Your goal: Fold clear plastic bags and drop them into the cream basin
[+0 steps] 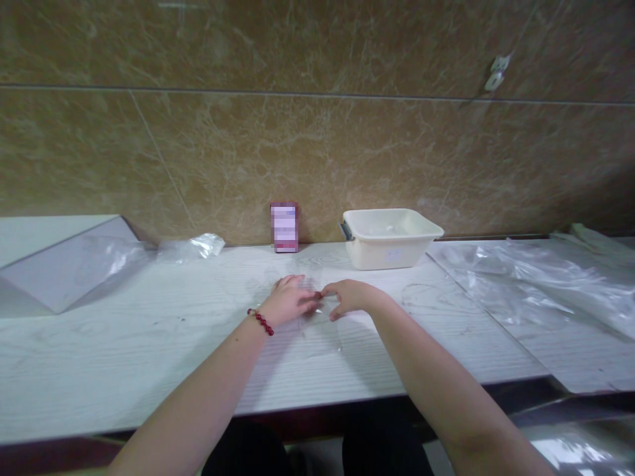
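Note:
Both my hands meet over the middle of the white table [124, 357]. My left hand [290, 301], with a red bead bracelet at the wrist, lies on a thin clear plastic bag [322, 334] with its fingers curled toward the right hand. My right hand [350, 295] pinches the same bag at its top edge, fingertips closed. The bag is nearly see-through and lies flat on the table under both hands. I cannot make out whether anything is inside it.
A cream plastic tub [389, 238] stands at the back against the brown marble wall. A small pink box [284, 227] stands left of it. Crumpled clear plastic [196, 246] lies at the back left, and large clear sheets [536, 284] cover the right side.

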Demonstrator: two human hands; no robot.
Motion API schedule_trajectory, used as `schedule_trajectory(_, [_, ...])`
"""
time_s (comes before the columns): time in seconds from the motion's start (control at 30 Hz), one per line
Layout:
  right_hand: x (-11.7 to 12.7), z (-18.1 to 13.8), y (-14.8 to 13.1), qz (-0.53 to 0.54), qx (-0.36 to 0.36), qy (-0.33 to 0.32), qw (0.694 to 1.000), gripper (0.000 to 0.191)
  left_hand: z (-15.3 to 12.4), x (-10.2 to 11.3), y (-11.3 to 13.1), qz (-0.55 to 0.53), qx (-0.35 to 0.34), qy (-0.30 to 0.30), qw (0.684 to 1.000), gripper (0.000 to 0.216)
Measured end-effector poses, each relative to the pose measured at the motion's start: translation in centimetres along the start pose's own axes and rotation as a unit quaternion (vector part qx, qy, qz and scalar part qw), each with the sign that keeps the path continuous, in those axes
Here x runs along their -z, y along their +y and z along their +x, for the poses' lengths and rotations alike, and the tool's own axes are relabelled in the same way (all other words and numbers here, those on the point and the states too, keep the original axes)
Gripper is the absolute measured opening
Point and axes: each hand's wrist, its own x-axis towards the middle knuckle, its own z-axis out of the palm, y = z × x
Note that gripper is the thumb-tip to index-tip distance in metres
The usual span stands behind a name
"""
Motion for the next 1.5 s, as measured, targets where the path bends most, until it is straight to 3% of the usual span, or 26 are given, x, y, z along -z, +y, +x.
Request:
schedule_trajectory(0.3, [-0.3, 0.4, 0.7, 0.012, 0.013, -0.008, 1.000, 0.068, -0.2, 1.1, -1.2, 0.068, 0.106, -0.152, 0.980, 0.054])
schedule_trajectory(0.6, [-0.3, 0.5, 0.9, 0.023, 0.009, -0.006, 1.000, 0.067, -0.4, 1.6, -3.3, 0.092, 0.138, -0.190, 0.968, 0.056])
schedule_trajectory(0.7, [-0.5, 0.6, 1.1, 0.024, 0.015, -0.002, 1.000, 0.067, -0.4, 1.9, -3.7, 0.105, 0.147, -0.175, 0.968, 0.051])
schedule_trajectory(0.8, [-0.5, 0.6, 1.0, 0.023, 0.012, 0.003, 1.000, 0.066, -0.4, 2.7, -4.9, 0.139, 0.164, -0.108, 0.970, 0.043])
schedule_trajectory(1.0, [-0.1, 0.3, 0.6, 0.013, 0.012, 0.006, 1.000, 0.067, -0.9, 4.1, -8.9, 0.152, 0.354, -0.006, 0.923, 0.046])
schedule_trajectory(1.07, [0.0, 0.3, 0.6, 0.010, 0.012, 0.007, 1.000, 0.067, -1.0, 4.0, -9.7, 0.143, 0.383, 0.006, 0.913, 0.051])
schedule_trajectory(1.27, [-0.1, 0.3, 0.5, 0.002, 0.026, 0.004, 1.000, 0.067, -0.7, 3.0, -10.6, 0.127, 0.363, 0.000, 0.923, 0.055])
schedule_trajectory(1.5, [-0.3, 0.4, 0.3, 0.001, 0.018, -0.003, 1.000, 0.069, -0.3, 2.6, -9.8, 0.085, 0.300, 0.050, 0.949, 0.021])
